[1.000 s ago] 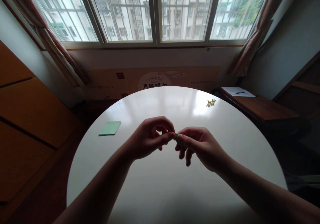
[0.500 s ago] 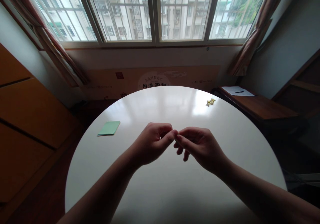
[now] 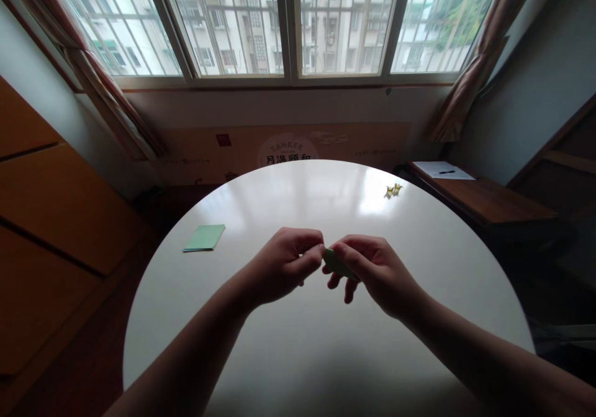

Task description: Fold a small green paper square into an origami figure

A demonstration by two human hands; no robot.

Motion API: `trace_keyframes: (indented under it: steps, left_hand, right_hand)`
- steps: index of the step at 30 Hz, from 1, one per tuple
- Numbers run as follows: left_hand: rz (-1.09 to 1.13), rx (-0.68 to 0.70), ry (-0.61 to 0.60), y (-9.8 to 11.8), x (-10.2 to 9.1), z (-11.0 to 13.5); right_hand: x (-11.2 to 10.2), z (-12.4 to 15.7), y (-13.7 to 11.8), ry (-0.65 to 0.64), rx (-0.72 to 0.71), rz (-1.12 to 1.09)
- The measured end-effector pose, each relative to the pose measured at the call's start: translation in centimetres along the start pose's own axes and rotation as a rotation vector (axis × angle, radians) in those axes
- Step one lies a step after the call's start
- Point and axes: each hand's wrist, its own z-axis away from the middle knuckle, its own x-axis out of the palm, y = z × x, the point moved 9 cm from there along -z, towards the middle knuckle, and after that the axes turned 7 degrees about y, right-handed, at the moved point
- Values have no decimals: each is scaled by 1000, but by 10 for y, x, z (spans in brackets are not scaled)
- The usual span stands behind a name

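Between my two hands, above the white round table (image 3: 326, 349), is a small folded piece of green paper (image 3: 338, 264). My left hand (image 3: 288, 265) pinches its left end between thumb and forefinger. My right hand (image 3: 370, 268) grips the other side with thumb and forefinger, its lower fingers hanging loosely apart. Much of the paper is hidden behind the fingers, so its full shape does not show. A stack of light green square paper sheets (image 3: 205, 237) lies to the left of my left hand on the table.
Small yellowish folded pieces (image 3: 393, 190) rest near the table's far right edge. Beyond it, a brown wooden side table (image 3: 503, 203) bears a white sheet (image 3: 428, 169) and a dark pen (image 3: 447, 172). Wooden cabinets (image 3: 51, 218) stand at the left; a barred window (image 3: 288, 26) faces me.
The green paper, hidden by my fingers before, now shows between my hands. My fingertips have drawn slightly apart, and my right thumb has shifted on the paper.
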Motion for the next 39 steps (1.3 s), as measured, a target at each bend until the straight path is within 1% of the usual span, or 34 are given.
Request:
trace_keyframes:
  steps: [3, 7, 10, 13, 18, 23, 28, 33, 36, 39]
  left_hand:
    - [13, 6, -40, 1, 2, 1]
    - [38, -19, -78, -1, 6, 1]
    - [49, -47, -102, -3, 9, 2]
    - [24, -42, -113, -3, 10, 1]
    - [-62, 41, -41, 4, 6, -1]
    - [-96, 103, 33, 10, 3, -2]
    - [-206, 140, 141, 14, -7, -1]
    - [-259, 191, 164, 18, -8, 0]
    - [-250, 161, 157, 14, -7, 0]
    - [-147, 78, 139, 5, -7, -2]
  right_hand:
    - [-1, -1, 5, -20, 29, -45]
    - [0, -2, 10, -46, 60, -66]
    - [0, -1, 7, -34, 48, -24]
    - [-1, 0, 2, 1, 19, 52]
    - [-3, 3, -5, 51, -44, 153]
    - [-5, 2, -7, 67, -100, 185]
    - [-9, -3, -4, 56, -70, 167]
    - [-10, -6, 0, 56, -38, 131]
    - [-9, -5, -2, 54, -63, 140]
    - [-10, -4, -5, 73, -96, 162]
